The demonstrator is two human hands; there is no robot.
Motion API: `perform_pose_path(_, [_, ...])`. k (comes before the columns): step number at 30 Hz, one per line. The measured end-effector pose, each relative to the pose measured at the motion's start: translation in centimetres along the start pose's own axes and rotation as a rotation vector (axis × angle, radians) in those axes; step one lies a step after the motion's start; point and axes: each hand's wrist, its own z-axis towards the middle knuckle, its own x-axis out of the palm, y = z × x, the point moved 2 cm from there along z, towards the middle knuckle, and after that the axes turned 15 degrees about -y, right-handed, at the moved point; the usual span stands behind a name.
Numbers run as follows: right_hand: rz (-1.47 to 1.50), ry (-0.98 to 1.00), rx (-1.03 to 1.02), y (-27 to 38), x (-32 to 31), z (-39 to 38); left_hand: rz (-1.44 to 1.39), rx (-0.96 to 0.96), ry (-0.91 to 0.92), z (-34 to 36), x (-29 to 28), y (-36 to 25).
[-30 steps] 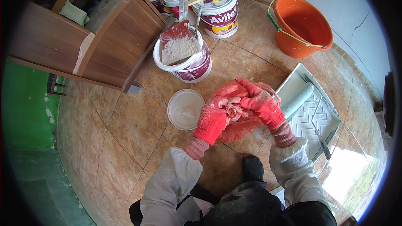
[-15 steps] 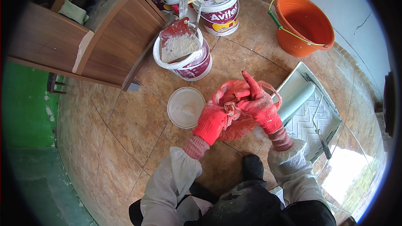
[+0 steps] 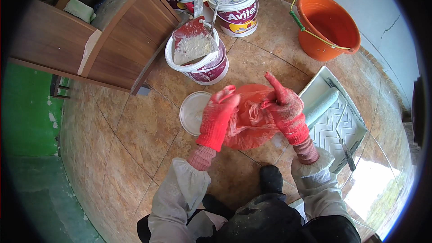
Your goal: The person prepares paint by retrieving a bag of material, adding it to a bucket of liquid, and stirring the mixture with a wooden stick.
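A crumpled red translucent plastic bag [image 3: 252,117] is stretched between my gloved hands. My left hand [image 3: 218,119] has its fingers curled on the bag's left side; my right hand [image 3: 285,112] grips the other side, index finger raised. What, if anything, is inside the bag I cannot tell. Just left of it a round white lid [image 3: 191,114] lies on the tiles, partly behind my left hand. To the right, a white paint tray [image 3: 342,126] holds a pale blue roller [image 3: 321,105].
Several paint buckets [image 3: 234,22] stand at the back, the front one [image 3: 207,69] holding scrapers. An orange bucket [image 3: 324,27] with a handle sits by the right wall [image 3: 384,31]. Wooden furniture [image 3: 117,58] stands at the left, beside a green wall [image 3: 31,112]. My boots are below.
My hands have moved apart, the left one shifting left, and the bag between them is spread wider than before. My right index finger has lifted away from the bag.
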Motion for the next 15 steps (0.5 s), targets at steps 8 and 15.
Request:
perform_pose_path(8, [0.302,0.043,0.441,0.4,1.4,-1.2,0.831,0.498,0.123,-2.0,0.6,-0.3])
perform_pose_path(15, [0.257,0.011,0.359,0.9,2.6,-2.6,0.837,0.345,0.121,-3.1,-0.5,0.0])
